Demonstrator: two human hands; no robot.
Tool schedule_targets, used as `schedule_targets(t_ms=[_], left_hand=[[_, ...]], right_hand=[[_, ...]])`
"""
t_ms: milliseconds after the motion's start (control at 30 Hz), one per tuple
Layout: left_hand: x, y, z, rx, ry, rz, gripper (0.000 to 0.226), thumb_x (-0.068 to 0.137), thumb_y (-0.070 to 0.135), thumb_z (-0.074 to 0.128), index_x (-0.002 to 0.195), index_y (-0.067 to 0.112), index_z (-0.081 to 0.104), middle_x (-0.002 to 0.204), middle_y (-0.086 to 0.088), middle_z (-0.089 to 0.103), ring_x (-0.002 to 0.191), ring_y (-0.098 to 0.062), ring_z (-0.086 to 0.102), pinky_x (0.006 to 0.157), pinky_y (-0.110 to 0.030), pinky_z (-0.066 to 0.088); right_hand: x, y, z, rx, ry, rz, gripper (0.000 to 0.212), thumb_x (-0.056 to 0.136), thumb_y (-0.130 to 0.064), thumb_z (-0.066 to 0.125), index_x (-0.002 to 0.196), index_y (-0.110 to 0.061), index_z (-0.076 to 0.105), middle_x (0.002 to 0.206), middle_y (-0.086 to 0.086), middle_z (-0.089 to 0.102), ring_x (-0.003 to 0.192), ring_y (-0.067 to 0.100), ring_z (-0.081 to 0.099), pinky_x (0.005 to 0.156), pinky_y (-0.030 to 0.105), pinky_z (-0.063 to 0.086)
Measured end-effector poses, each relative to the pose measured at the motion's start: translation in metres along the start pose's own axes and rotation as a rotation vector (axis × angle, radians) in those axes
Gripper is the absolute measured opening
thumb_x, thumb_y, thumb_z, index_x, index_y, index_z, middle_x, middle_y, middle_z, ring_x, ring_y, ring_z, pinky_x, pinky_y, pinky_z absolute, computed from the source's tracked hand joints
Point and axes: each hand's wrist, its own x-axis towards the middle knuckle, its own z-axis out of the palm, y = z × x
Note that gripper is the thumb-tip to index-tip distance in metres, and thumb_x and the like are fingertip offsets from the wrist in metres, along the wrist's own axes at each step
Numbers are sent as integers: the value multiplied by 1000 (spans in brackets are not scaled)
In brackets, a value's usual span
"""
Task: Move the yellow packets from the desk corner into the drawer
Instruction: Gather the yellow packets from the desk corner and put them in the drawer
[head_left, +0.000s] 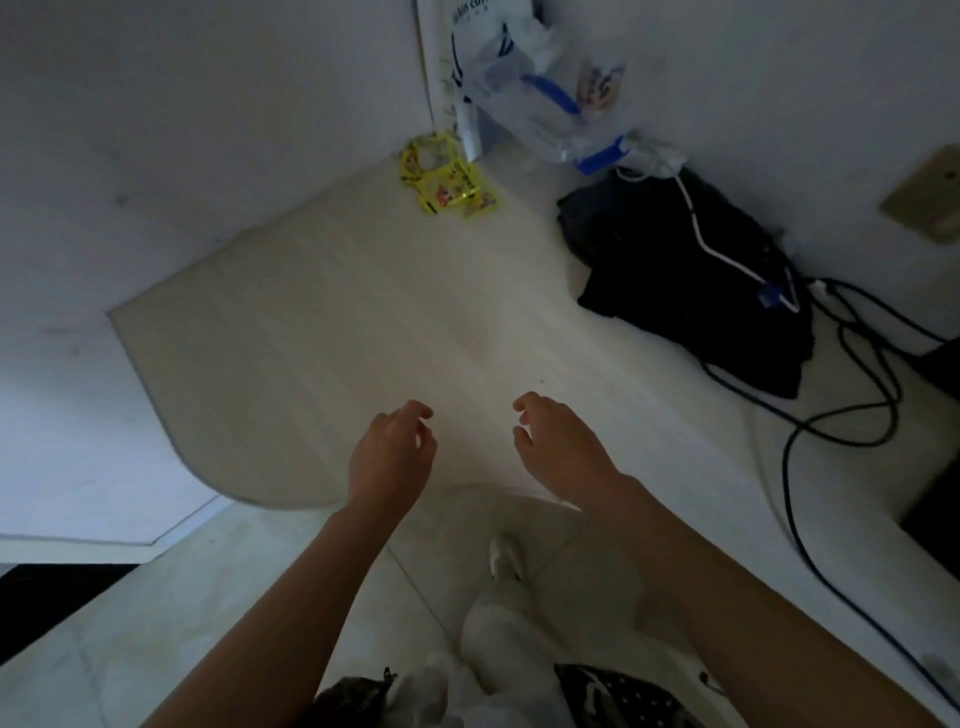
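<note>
Several yellow packets (448, 176) lie in a loose pile in the far corner of the pale desk (322, 322), where the two white walls meet. My left hand (390, 457) and my right hand (558, 441) hover side by side over the desk's near edge, far short of the packets. Both have loosely curled fingers and hold nothing. No drawer shows in this view.
A clear plastic bag with blue print (540, 88) leans in the corner just right of the packets. A black folded cloth or bag (691, 280) with a white cable lies at the right. Black cables (841, 415) loop along the right side. Floor tiles and a shoe (506, 558) show below.
</note>
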Motion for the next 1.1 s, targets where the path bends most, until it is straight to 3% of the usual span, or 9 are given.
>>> schedule_targets(t_ms=[533,767,1100], left_hand=[[170,17,-16,64,6,-138,25,91,25,52,115,25,59,99,-2,66,99,-21,59,78,-33,50],[266,13,-27,122,-83,-66,26,93,23,49,117,22,58,109,3,66,109,-20,54,82,-34,48],[417,7,-20,153,-165,18,31,92,25,52,122,16,56,118,-5,60,114,-25,51,87,-39,48]], right_hand=[[210,-3,-74,-48,-123,-117,33,97,-23,42,128,-12,46,125,9,56,112,27,53,90,40,48],[294,-10,-86,-57,-117,-70,32,96,-24,44,125,-11,47,122,9,58,109,27,56,89,40,49],[409,-17,-85,-55,-127,53,29,94,-18,47,119,-3,51,118,17,60,110,32,57,92,41,48]])
